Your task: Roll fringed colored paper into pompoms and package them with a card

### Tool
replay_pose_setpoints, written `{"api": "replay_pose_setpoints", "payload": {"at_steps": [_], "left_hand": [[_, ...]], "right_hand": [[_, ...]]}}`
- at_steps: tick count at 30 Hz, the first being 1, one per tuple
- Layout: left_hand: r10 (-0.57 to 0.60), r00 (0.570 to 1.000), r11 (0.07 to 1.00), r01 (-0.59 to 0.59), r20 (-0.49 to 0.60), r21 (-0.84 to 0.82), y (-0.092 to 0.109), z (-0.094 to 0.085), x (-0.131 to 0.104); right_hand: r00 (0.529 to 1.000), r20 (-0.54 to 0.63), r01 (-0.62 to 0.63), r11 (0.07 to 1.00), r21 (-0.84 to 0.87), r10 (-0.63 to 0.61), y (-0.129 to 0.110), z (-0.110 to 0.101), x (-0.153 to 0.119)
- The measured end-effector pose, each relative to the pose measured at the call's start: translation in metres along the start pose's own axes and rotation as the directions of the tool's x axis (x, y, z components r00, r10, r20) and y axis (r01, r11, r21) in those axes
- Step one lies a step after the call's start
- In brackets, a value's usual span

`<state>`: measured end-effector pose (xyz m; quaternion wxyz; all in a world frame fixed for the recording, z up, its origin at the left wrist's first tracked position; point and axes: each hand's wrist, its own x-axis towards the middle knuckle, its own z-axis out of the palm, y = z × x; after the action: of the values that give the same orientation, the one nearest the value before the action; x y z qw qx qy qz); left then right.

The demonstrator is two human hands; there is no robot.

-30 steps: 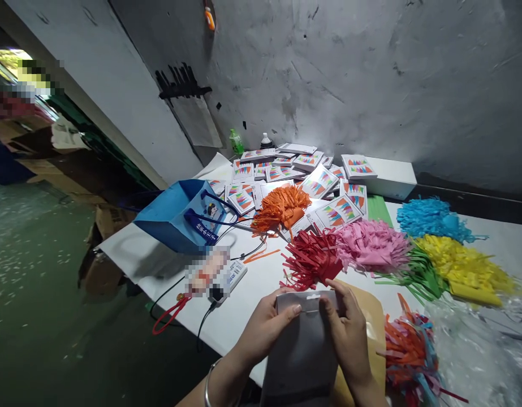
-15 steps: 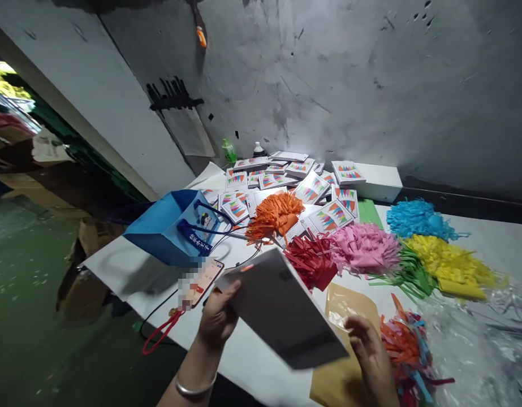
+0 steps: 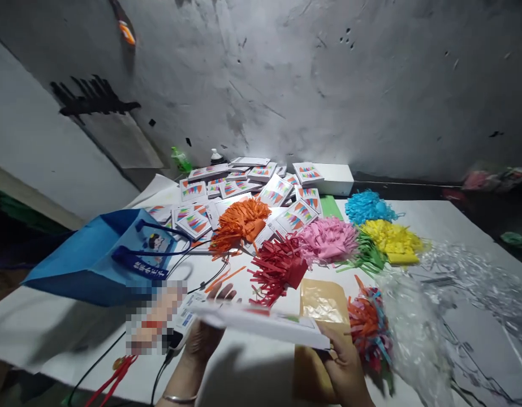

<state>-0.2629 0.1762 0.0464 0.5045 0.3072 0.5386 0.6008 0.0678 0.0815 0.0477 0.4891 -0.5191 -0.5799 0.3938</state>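
My left hand [image 3: 203,333] and my right hand [image 3: 344,367] hold a flat white packet [image 3: 261,323] between them, nearly level and seen edge-on, low over the white table [image 3: 252,373]. Under my right hand lies a tan envelope [image 3: 322,302]. Just beyond the packet sits a red bundle of cut paper strips [image 3: 277,268]. A mixed-colour tassel bundle [image 3: 369,328] lies right of my right hand.
Orange [image 3: 239,223], pink [image 3: 328,237], green [image 3: 365,257], yellow [image 3: 392,240] and blue [image 3: 366,206] strip bundles lie behind. Several printed packets [image 3: 227,189] are piled at the back beside a white box [image 3: 335,178]. A blue bag [image 3: 103,257] and a phone with cables [image 3: 159,322] sit left; clear plastic bags [image 3: 447,316] right.
The packet went from upright in both hands, to tilted in the left hand alone, to level with both hands on it. The camera view swung right.
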Motion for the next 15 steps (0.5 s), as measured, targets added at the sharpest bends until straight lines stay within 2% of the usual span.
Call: {"api": "replay_pose_setpoints", "payload": {"at_steps": [1, 2, 4, 6, 7, 8, 9, 11, 13, 15], "left_hand": [[-0.012, 0.999, 0.999, 0.015, -0.053, 0.049, -0.002, -0.003, 0.000], [-0.019, 0.992, 0.994, 0.032, -0.126, 0.100, -0.004, -0.006, -0.001], [0.008, 0.963, 0.977, 0.050, -0.270, 0.205, -0.010, -0.009, -0.009], [0.068, 0.942, 0.952, 0.037, -0.330, 0.303, -0.020, -0.005, -0.023], [0.117, 0.948, 0.926, 0.004, -0.297, 0.377, -0.027, 0.001, -0.032], [0.172, 0.960, 0.885, -0.052, -0.221, 0.462, -0.036, 0.009, -0.042], [0.232, 0.968, 0.813, -0.140, -0.094, 0.564, -0.047, 0.020, -0.052], [0.296, 0.933, 0.614, -0.351, 0.206, 0.707, -0.069, 0.049, -0.071], [0.261, 0.868, 0.439, -0.496, 0.422, 0.749, -0.089, 0.083, -0.087], [0.159, 0.837, 0.306, -0.547, 0.524, 0.780, -0.104, 0.119, -0.096]], "right_hand": [[0.989, 0.056, 0.142, 0.983, -0.120, -0.136, -0.001, -0.006, 0.003], [0.954, 0.140, 0.292, 0.927, -0.236, -0.265, 0.000, -0.012, 0.006], [0.864, 0.300, 0.497, 0.776, -0.387, -0.404, 0.008, -0.017, 0.012], [0.852, 0.321, 0.520, 0.734, -0.436, -0.413, 0.024, -0.016, 0.012], [0.863, 0.305, 0.504, 0.738, -0.449, -0.404, 0.033, -0.016, 0.009], [0.873, 0.287, 0.488, 0.736, -0.470, -0.395, 0.043, -0.017, 0.005], [0.887, 0.257, 0.462, 0.735, -0.496, -0.384, 0.052, -0.021, 0.001], [0.931, 0.133, 0.354, 0.743, -0.568, -0.341, 0.069, -0.033, -0.006], [0.959, -0.077, 0.164, 0.753, -0.637, -0.273, 0.084, -0.050, -0.003], [0.936, -0.292, -0.045, 0.756, -0.653, -0.197, 0.097, -0.063, 0.009]]}}
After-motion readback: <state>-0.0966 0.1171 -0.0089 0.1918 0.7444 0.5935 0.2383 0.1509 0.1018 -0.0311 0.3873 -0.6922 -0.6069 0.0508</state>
